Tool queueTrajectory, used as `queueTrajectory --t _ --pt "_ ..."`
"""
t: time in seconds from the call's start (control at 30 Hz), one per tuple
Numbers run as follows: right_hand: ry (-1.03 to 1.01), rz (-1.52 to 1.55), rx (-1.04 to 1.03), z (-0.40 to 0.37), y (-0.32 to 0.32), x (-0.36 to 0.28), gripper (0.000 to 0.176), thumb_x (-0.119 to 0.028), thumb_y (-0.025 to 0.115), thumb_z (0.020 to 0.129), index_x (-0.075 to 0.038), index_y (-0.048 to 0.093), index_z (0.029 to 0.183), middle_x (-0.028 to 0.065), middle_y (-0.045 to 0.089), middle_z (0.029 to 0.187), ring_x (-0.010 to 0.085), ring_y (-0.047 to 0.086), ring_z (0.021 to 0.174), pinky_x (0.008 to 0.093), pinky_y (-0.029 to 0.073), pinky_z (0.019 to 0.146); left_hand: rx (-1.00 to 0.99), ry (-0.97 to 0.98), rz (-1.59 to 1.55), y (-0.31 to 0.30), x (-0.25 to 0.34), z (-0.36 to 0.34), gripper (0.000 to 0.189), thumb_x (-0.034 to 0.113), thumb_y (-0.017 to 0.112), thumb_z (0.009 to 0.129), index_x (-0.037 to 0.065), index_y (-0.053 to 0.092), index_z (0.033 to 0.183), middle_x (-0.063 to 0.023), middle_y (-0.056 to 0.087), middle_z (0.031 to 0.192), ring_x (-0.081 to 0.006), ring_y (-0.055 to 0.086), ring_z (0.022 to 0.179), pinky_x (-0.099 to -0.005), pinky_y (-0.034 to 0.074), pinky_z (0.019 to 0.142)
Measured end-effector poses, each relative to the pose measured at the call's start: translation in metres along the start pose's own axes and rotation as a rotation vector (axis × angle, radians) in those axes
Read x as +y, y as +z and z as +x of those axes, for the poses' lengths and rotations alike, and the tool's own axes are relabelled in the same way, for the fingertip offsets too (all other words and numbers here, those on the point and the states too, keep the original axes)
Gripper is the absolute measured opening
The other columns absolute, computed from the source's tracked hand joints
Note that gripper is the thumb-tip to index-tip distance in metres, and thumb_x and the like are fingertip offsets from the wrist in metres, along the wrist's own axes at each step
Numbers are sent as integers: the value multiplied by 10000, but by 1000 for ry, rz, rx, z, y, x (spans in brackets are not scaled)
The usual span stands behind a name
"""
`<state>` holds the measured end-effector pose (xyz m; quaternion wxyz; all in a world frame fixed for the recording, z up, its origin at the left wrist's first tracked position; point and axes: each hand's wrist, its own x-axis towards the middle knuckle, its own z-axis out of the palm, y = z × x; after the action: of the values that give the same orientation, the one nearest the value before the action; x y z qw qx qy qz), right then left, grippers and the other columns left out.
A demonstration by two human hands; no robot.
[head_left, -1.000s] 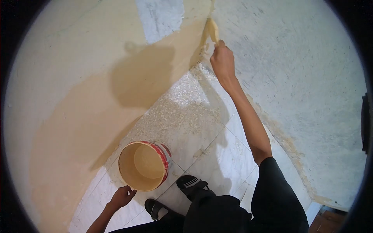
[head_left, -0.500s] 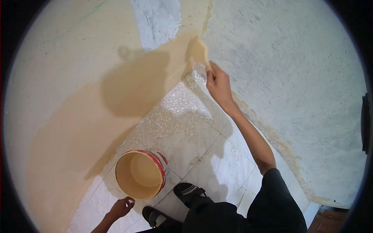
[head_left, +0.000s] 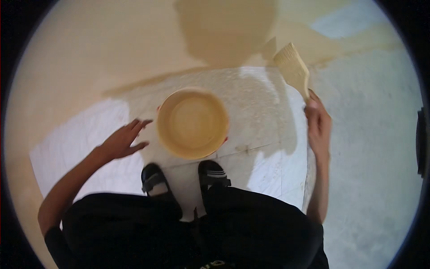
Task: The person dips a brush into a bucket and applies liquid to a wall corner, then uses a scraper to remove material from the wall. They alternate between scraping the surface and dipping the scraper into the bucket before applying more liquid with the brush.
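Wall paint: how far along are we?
Done: tan paint covers the left wall. In hand: right hand holds the brush off the wall beside the bucket; left hand hovers open by it. Left: the grey patch upper right and the bare right wall.

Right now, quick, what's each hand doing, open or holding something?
Left hand: open, fingers spread, holding nothing, next to the paint bucket.
Right hand: closed on the paintbrush, bristles pointing up.
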<state>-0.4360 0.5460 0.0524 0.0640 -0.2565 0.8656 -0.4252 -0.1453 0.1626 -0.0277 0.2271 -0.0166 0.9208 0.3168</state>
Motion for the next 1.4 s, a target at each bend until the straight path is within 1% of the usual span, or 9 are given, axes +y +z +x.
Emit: queueTrajectory --t 0.1,0.17,0.27,0.33,0.57,0.7,0.77,1.0,1.4 --pt "-8 -268 -288 -4 -4 -55 350 -176 515 968 6 551 1265 61 611 882 124 516 688 279 462 661 94 -16 -102 37 -9 -5 438 213 584 903 86 433 1294 -149 499 1091 -314 583 905 -421 468 833" --pt "-408 -435 -463 -10 16 -89 356 -133 579 917 -14 558 1252 93 583 881 164 541 614 300 482 571 109 54 -122 82 -26 -9 417 207 587 900 81 455 1276 -151 503 1086 -314 579 910 -418 470 828" --pt "-593 -678 -722 -4 32 -132 377 -93 608 848 -4 546 1210 138 553 870 249 603 599 353 522 533 107 234 -188 128 -25 -22 304 195 596 891 61 532 1156 -138 543 1015 -319 565 912 -393 477 807" --pt "-646 -740 -821 -2 53 -142 383 -58 616 811 13 554 1183 141 545 865 254 613 607 355 527 546 215 343 -170 157 -19 -27 228 192 593 895 74 556 1086 -122 591 926 -305 599 823 -380 501 723" --pt "-755 -943 -1093 11 134 -120 362 -4 623 720 50 596 1077 185 572 919 301 644 677 378 535 599 298 225 -249 199 -7 -33 152 186 577 907 75 592 1009 -113 639 819 -295 623 684 -385 509 595" --pt "-703 -1044 -1067 13 151 -115 483 -13 629 733 -37 582 1213 150 566 934 270 637 674 380 519 624 385 165 -307 200 -11 -35 159 187 593 894 71 590 1003 -109 635 789 -286 623 659 -384 500 568" --pt "-703 -993 -1044 16 151 -114 331 -24 635 712 22 628 1039 201 591 947 299 660 738 376 537 614 394 195 -307 201 -11 -33 163 187 596 892 67 589 1001 -112 634 781 -285 621 642 -384 498 561" --pt "-684 -1011 -1031 14 163 -97 468 -26 639 714 -38 614 1181 145 571 911 291 639 693 378 521 638 383 93 -333 198 -12 -30 193 240 574 914 91 564 1035 -96 646 783 -278 628 621 -381 500 550" --pt "-591 -1024 -1016 6 132 -120 283 -75 612 807 32 599 1068 150 578 828 303 638 696 392 522 605 482 70 -422 203 -15 -32 169 219 570 918 71 571 1000 -111 638 775 -297 613 612 -392 485 543"
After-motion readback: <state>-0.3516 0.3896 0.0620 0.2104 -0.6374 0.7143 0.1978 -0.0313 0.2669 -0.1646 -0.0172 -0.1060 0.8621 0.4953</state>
